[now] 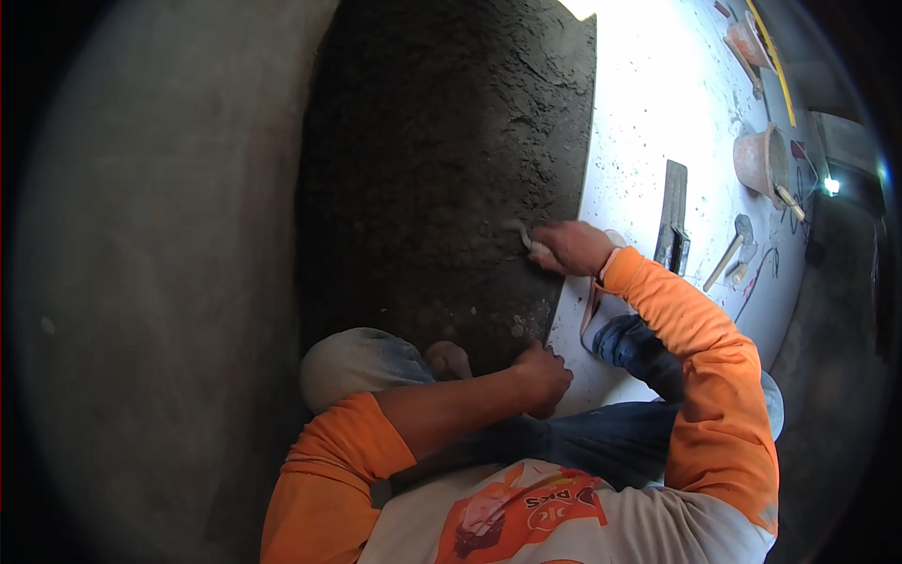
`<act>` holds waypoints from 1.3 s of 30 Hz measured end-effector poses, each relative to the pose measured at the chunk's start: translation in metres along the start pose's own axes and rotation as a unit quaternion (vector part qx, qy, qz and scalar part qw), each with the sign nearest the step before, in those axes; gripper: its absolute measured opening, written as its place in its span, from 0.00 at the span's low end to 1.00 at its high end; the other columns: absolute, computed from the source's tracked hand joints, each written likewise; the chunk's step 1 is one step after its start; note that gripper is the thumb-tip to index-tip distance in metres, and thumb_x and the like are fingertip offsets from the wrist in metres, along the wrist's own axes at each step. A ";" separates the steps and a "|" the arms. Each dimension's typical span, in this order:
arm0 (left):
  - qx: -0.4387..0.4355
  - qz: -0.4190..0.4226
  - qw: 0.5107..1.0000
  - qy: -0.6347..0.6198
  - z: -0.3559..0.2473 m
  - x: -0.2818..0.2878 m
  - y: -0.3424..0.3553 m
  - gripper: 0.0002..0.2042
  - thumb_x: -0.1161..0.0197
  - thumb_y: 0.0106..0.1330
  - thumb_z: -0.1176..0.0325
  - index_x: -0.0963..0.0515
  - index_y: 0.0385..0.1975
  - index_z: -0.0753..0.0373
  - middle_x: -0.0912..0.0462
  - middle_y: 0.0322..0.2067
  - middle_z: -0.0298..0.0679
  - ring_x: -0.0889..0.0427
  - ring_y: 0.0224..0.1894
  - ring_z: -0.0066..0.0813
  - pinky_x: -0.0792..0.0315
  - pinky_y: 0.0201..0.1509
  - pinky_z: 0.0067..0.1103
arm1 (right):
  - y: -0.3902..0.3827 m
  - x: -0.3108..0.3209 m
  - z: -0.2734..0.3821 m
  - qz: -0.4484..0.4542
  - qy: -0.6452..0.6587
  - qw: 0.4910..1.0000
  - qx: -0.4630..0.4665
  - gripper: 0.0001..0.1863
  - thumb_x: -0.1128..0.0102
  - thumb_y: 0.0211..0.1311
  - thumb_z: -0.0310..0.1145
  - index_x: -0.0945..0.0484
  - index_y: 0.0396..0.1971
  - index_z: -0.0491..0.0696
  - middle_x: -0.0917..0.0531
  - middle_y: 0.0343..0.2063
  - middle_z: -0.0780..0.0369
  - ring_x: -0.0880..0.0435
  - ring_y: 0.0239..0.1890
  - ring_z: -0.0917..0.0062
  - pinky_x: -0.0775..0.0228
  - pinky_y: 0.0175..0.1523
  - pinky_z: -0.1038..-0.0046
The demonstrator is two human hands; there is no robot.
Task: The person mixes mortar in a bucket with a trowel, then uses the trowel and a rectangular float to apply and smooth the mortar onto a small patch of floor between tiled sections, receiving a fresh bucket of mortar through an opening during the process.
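Observation:
My right hand (571, 246) grips a small trowel (520, 234) by its handle, the blurred metal part over a dark, rough bed of wet mortar (442, 122). My left hand (545, 379) is lower, at the near end of the mortar beside the white board's edge (592, 122); its fingers are curled, and what they grip, if anything, is hidden. My bent legs (366, 362) are beneath my arms, one knee at the left side of the mortar bed.
A long float (675, 193), a bucket (756, 164) and several hand tools (728, 258) lie on the white surface at right. Another bucket (747, 39) and a yellow straight strip (778, 66) are farther up. A concrete surface (160, 235) borders the mortar at left; a small lamp (832, 185) glows at far right.

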State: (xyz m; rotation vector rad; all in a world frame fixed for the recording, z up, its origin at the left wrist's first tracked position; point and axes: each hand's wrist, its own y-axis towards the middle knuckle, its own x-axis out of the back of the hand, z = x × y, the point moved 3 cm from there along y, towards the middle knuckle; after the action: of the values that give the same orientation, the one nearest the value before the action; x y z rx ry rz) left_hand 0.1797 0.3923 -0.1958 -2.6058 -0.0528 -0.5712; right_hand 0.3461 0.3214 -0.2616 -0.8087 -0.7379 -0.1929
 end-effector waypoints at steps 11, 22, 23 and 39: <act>0.004 -0.015 1.000 -0.004 0.002 0.002 0.007 0.22 0.41 0.53 0.60 0.26 0.48 0.64 0.24 0.47 0.48 0.24 0.51 0.41 0.35 0.55 0.37 | -0.036 0.021 -0.057 0.077 -0.123 0.989 -0.027 0.17 0.45 0.61 0.46 0.28 0.41 0.48 0.20 0.32 0.52 0.20 0.37 0.54 0.28 0.42 0.57; 0.005 -0.004 1.000 -0.001 0.001 0.006 0.014 0.22 0.42 0.53 0.61 0.26 0.48 0.63 0.24 0.48 0.49 0.25 0.52 0.42 0.36 0.56 0.39 | 0.001 0.059 -0.093 -0.089 -0.073 0.993 -0.018 0.17 0.45 0.61 0.43 0.29 0.43 0.48 0.21 0.35 0.53 0.20 0.37 0.53 0.28 0.43 0.60; 0.004 -0.003 1.000 -0.002 0.002 0.005 0.014 0.22 0.42 0.53 0.61 0.26 0.48 0.63 0.24 0.48 0.49 0.25 0.52 0.42 0.36 0.56 0.39 | -0.012 0.044 -0.103 -0.038 -0.088 0.995 -0.020 0.17 0.44 0.60 0.44 0.29 0.44 0.49 0.21 0.34 0.53 0.20 0.37 0.54 0.28 0.43 0.60; 0.000 0.026 1.000 0.000 0.009 0.014 0.032 0.22 0.43 0.54 0.58 0.24 0.46 0.63 0.22 0.48 0.48 0.22 0.52 0.41 0.31 0.56 0.38 | 0.046 -0.050 0.035 -0.164 0.620 0.740 -0.203 0.21 0.53 0.68 0.51 0.29 0.38 0.45 0.25 0.21 0.63 0.25 0.18 0.82 0.31 0.20 0.77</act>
State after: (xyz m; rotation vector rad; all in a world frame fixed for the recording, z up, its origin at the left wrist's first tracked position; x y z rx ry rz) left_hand 0.2005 0.3671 -0.2112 -2.5995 0.0144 -0.5544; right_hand 0.3105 0.3724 -0.3062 -0.7485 0.4867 -1.1261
